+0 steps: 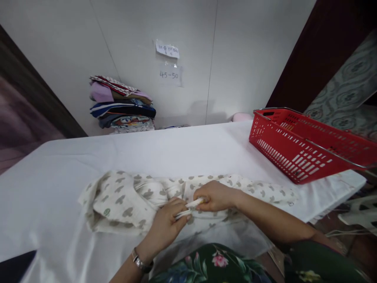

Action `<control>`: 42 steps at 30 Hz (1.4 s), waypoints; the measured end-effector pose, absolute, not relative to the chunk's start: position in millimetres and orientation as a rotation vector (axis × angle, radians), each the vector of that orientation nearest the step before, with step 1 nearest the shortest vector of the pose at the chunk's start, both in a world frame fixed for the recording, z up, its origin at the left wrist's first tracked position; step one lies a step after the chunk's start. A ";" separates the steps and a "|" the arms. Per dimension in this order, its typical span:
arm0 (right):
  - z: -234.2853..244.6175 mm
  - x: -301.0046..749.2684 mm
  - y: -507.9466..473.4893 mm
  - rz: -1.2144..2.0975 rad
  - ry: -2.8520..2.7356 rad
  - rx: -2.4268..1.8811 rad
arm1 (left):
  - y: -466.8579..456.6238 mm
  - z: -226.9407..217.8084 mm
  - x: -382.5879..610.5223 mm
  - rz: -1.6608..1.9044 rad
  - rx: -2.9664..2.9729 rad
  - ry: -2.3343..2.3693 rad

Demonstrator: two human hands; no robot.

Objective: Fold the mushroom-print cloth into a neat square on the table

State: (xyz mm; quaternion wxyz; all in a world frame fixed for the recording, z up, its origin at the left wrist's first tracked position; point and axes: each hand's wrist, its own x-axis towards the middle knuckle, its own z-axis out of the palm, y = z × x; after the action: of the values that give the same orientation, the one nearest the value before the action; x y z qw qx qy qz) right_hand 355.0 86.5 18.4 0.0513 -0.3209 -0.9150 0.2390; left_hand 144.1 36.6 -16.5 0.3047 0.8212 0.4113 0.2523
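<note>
Spread across the white-covered table lies a cream cloth garment (118, 198) with a grey-brown print, wider at the left and narrowing to the right. My left hand (169, 218), with a watch on its wrist, is closed on a white cord (183, 214) over the middle of the garment. Just to its right, my right hand (213, 196) pinches another length of white cord (194, 203). The two hands almost meet, and the fingertips partly hide the cord. Whether the cord is fixed to the garment I cannot tell.
A red plastic basket (288, 151) with metal handles stands at the table's right end. Beyond the table's far edge rises a stack of folded clothes (123, 106). Paper notes (171, 75) hang on the wall. A dark flat object (17, 265) lies at the lower left.
</note>
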 end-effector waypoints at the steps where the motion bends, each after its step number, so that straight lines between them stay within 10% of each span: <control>1: 23.0 360.7 91.3 0.801 -2.788 -0.988 | 36.2 -15.5 142.8 0.674 2.174 1.087; 12: 74.0 423.7 126.2 1.547 -2.487 -1.347 | 35.3 -15.5 121.0 0.776 2.125 1.126; 42: 10.5 429.3 107.6 1.479 -1.354 -1.212 | 43.3 32.8 136.2 0.740 1.843 1.341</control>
State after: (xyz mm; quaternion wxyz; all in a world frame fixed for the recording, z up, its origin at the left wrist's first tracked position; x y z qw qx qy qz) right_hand 429.3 107.6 10.5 0.3888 -0.4767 -0.5323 0.5816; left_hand 136.2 43.3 32.8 0.3640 0.7164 0.5211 0.2876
